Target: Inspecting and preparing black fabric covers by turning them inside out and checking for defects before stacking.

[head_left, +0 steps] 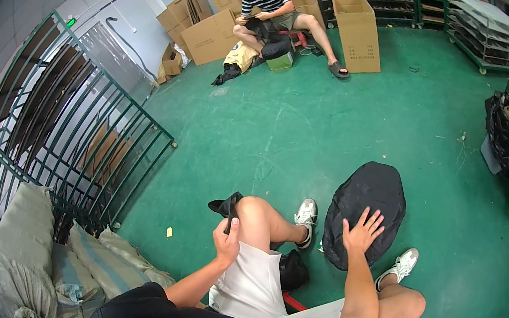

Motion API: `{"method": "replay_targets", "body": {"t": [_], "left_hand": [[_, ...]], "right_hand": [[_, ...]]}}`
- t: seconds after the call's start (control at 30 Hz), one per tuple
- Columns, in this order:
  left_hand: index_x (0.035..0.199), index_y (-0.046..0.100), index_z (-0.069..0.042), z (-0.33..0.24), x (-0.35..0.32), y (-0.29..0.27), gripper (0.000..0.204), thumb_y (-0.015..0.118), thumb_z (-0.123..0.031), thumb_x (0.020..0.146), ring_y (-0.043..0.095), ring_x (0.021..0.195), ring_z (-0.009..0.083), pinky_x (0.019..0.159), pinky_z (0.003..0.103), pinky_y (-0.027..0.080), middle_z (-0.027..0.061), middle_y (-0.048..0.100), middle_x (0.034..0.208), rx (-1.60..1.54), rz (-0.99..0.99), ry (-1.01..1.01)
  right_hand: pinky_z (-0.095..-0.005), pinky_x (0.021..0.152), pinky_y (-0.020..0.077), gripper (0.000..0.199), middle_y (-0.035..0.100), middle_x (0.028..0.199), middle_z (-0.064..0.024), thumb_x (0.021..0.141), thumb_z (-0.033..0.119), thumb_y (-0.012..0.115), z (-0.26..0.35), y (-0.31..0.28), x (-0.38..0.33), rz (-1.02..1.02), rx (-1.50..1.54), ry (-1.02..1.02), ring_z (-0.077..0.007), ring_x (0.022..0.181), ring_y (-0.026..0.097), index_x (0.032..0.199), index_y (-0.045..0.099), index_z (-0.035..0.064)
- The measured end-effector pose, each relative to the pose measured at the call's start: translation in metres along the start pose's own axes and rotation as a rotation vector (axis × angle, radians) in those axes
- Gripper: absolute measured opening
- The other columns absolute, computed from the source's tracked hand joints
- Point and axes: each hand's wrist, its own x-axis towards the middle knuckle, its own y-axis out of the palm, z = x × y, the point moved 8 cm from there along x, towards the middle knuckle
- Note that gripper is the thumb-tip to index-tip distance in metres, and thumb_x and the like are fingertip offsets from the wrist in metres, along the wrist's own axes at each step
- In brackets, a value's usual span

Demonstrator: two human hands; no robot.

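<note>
My left hand (226, 241) is closed around a dark, thin black piece (226, 205) beside my left knee; its kind is hard to make out. My right hand (363, 231), fingers spread, rests flat on a large oval black fabric-covered pad (370, 188). The pad stands between my white shoes, close to my right foot. Behind my left leg a bunched black bundle (293, 272) shows in part, with a bit of a red stool (293, 303) beneath me.
Stuffed woven sacks (22, 237) lean at my left, before a green metal rack (114, 94). Across the green floor another person (269, 1) sits among cardboard boxes (357, 37). At the right stands a cart with a black bag (506, 139).
</note>
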Motion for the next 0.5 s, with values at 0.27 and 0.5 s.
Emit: {"method": "replay_targets", "body": {"t": [0.27,0.5], "left_hand": [[0.071,0.041,-0.002,-0.009,0.001,0.011,0.039,0.054,-0.022,0.101,0.032,0.066,0.009,0.054,0.03,0.027,-0.0029,0.036,0.066,-0.069,0.019,0.095],[0.075,0.048,-0.003,-0.006,0.002,0.009,0.035,0.055,-0.024,0.102,0.033,0.067,0.0056,0.056,0.026,0.026,-0.0072,0.04,0.07,-0.044,0.019,0.085]], "right_hand": [[-0.0671,0.109,0.0289,0.112,0.014,0.16,-0.0213,0.073,0.048,0.08,-0.062,-0.064,0.112,0.533,0.081,0.658,-0.0427,0.144,0.024,0.156,0.013,0.0136],[-0.0514,0.104,0.0418,0.094,0.03,0.154,-0.021,0.076,0.039,0.079,0.014,0.005,0.094,1.146,0.181,0.208,-0.0387,0.137,0.037,0.15,0.028,0.0104]]}}
